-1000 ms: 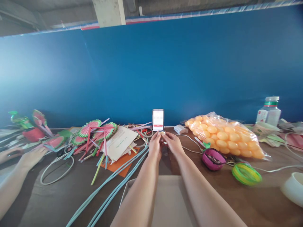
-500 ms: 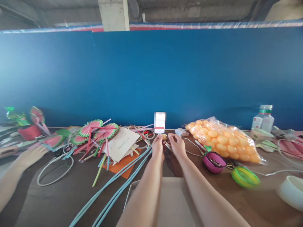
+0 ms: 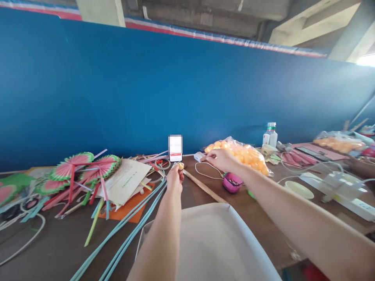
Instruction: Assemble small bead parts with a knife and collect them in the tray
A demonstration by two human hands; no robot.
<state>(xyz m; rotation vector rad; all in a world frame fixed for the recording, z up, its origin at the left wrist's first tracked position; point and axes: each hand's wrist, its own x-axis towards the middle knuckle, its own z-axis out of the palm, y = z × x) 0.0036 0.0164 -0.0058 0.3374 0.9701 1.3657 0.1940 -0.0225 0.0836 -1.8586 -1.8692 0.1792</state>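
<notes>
Gold piece (image 3: pixel 181 166), before the phone (image 3: pixel 175 150), is pinched by the left grip (image 3: pixel 175 180); worktop (image 3: pixel 195 195) separates phone from tray (image 3: pixel 216 238) edge. Right grip (image 3: pixel 221 159), right of phone, points leftward; its hold is undeterminable.

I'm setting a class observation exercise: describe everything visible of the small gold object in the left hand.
The small gold object looks rounded and shiny. The left hand holds it out in front, just below the phone in this view; the right hand is apart from it. The left hand partly hides it, and it is too small to tell its parts, material or tilt.
</notes>
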